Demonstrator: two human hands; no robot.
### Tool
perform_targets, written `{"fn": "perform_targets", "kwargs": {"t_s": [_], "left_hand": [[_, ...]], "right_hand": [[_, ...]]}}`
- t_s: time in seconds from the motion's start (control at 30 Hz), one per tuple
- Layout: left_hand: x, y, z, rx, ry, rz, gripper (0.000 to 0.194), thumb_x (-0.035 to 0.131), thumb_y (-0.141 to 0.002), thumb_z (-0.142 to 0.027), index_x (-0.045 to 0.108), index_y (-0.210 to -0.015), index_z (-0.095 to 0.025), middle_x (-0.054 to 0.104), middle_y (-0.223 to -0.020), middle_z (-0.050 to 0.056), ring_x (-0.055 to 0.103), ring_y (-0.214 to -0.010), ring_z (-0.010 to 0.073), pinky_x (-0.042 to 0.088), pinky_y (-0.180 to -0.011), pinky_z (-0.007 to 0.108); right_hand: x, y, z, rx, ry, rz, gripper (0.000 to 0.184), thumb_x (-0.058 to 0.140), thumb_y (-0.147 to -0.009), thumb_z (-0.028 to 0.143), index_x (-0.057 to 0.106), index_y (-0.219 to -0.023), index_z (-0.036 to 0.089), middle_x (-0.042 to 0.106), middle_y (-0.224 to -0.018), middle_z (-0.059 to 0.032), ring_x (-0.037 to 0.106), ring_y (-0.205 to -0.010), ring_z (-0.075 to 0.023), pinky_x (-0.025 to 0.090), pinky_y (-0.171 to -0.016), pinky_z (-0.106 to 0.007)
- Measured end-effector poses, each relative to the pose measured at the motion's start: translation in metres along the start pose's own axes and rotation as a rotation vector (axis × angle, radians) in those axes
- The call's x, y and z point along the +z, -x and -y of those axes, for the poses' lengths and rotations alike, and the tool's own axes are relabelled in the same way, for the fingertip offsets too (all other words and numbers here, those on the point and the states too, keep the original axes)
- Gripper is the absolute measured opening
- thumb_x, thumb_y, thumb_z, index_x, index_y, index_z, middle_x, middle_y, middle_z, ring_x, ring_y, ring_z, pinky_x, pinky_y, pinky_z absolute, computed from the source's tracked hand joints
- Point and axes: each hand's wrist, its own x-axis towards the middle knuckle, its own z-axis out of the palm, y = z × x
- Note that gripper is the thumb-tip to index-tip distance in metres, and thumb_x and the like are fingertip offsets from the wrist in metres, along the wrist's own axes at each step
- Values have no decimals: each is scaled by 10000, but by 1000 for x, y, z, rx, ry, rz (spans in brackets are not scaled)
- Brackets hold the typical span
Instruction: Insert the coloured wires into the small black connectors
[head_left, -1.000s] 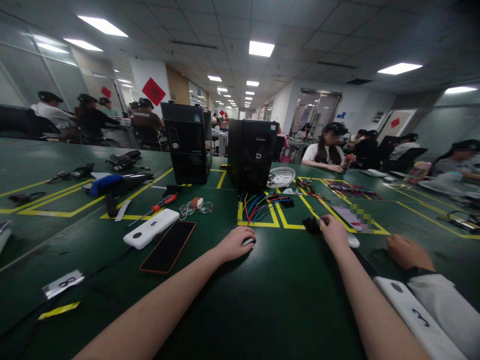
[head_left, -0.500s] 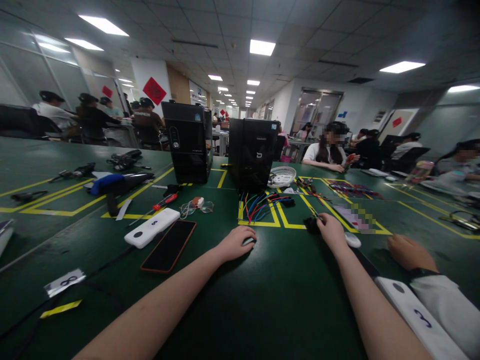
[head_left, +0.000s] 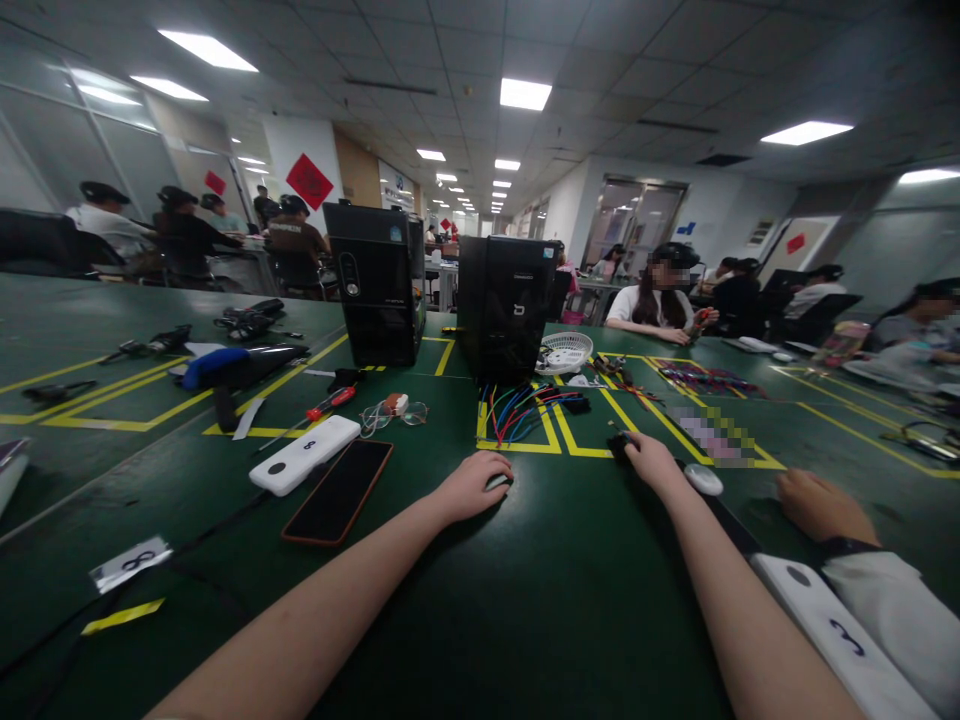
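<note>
My left hand (head_left: 472, 488) rests on the green table with its fingers curled over a small, pale, rounded object (head_left: 497, 482), mostly hidden under the palm. My right hand (head_left: 652, 462) reaches forward, its thumb and fingertips pinched at a small black piece (head_left: 618, 443) lying by the yellow tape; its exact kind is too dark to tell. Between and beyond my hands lies a bundle of red, blue and black wires (head_left: 517, 412), in front of a black computer tower (head_left: 510, 310). A white rounded object (head_left: 703, 479) sits beside my right wrist.
Left stand a second computer tower (head_left: 375, 290), a red screwdriver (head_left: 330, 403), glasses (head_left: 394, 412), a white power bank (head_left: 305, 456) and a phone (head_left: 339, 495). A white basket (head_left: 564, 353) lies behind the wires. Another person's hand (head_left: 823, 505) and a second power bank (head_left: 840, 630) are at right.
My right hand has shifted slightly left and lower, its fingertips moving to the small black piece. My left hand has stayed in place.
</note>
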Motion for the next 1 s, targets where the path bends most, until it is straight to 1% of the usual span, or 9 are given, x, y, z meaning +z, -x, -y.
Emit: {"fn": "perform_targets", "kwargs": {"t_s": [0.13, 0.3, 0.37, 0.43, 0.53, 0.67, 0.73, 0.8, 1.0], "left_hand": [[0, 0, 0, 4, -14, 2, 182, 551, -835, -252, 632, -990, -203, 600, -1104, 54, 520, -1066, 206, 393, -966, 355], [-2, 0, -1, 0, -17, 6, 177, 549, -837, -250, 632, -988, -208, 599, -1103, 49, 521, -1066, 202, 399, -959, 344], [-2, 0, -1, 2, -16, 5, 179, 549, -837, -252, 631, -990, -208, 599, -1105, 48, 519, -1070, 202, 398, -961, 342], [-1, 0, 0, 2, -14, 5, 180, 548, -838, -254, 629, -993, -209, 598, -1108, 46, 516, -1075, 202, 393, -967, 345], [-1, 0, 1, -3, -9, 10, 186, 543, -842, -252, 626, -1004, -209, 594, -1116, 46, 515, -1079, 202, 388, -971, 353], [-1, 0, 0, -11, -8, 16, 187, 541, -844, -257, 627, -1004, -211, 592, -1122, 47, 514, -1081, 205, 387, -972, 362], [-1, 0, -1, -13, -8, 15, 188, 543, -842, -256, 628, -1003, -211, 593, -1121, 48, 513, -1082, 207, 387, -973, 364], [-1, 0, -2, -11, -7, 12, 187, 544, -839, -251, 628, -1002, -209, 594, -1120, 48, 513, -1080, 205, 388, -972, 361], [-1, 1, 0, -7, -12, 8, 184, 548, -833, -245, 630, -993, -209, 601, -1109, 48, 519, -1071, 205, 390, -971, 357]], "right_hand": [[0, -3, 6, 52, -25, 8, 404, 408, -816, 183, 605, -1162, 116, 658, -1048, -121, 604, -943, -202, 435, -797, -255], [-1, -3, 10, 155, -136, 104, 447, 362, -841, 195, 533, -1246, 118, 681, -795, -82, 613, -611, -146, 453, -622, -241], [0, -1, 8, 162, -138, 116, 445, 363, -845, 206, 529, -1252, 132, 677, -768, -74, 603, -576, -145, 449, -605, -247], [0, 1, 5, 123, -116, 84, 426, 369, -854, 231, 550, -1231, 148, 681, -813, -82, 621, -645, -158, 451, -647, -253], [-1, 4, -4, 82, -56, -42, 408, 355, -868, 260, 587, -1184, 146, 678, -944, -110, 628, -826, -197, 444, -728, -269], [-10, 9, -14, 148, -6, -236, 419, 350, -875, 283, 590, -1176, 118, 650, -1060, -142, 600, -953, -241, 436, -777, -299], [-17, 10, -17, 164, 20, -268, 424, 355, -879, 311, 606, -1153, 109, 646, -1072, -153, 593, -973, -256, 433, -791, -311], [-24, 11, -18, 149, 48, -233, 416, 373, -871, 306, 612, -1147, 107, 643, -1083, -155, 588, -990, -262, 430, -804, -317], [-31, 13, -14, 16, 61, 3, 397, 451, -815, 245, 609, -1161, 133, 638, -1118, -122, 582, -1017, -243, 428, -811, -292]]}}
